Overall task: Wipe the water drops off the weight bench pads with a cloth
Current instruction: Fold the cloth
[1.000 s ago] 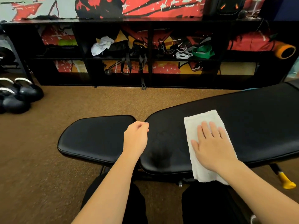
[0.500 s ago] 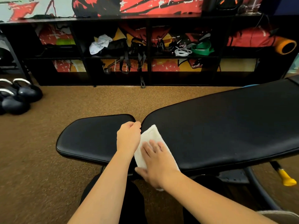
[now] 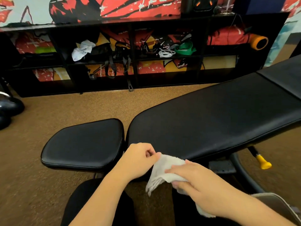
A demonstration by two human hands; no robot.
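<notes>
Head camera: my left hand [image 3: 138, 160] pinches the top corner of the white cloth [image 3: 164, 172] with curled fingers, and my right hand [image 3: 197, 181] grips its other side. The cloth hangs just off the back pad's [image 3: 211, 121] near edge, beside the seat pad [image 3: 84, 144].

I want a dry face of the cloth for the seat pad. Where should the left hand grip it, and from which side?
Probably the upper corner of the cloth, pinched from the left, where the left hand meets it. That corner sticks up free, while the right hand covers the middle and the layered lower edge hangs limp.
</notes>
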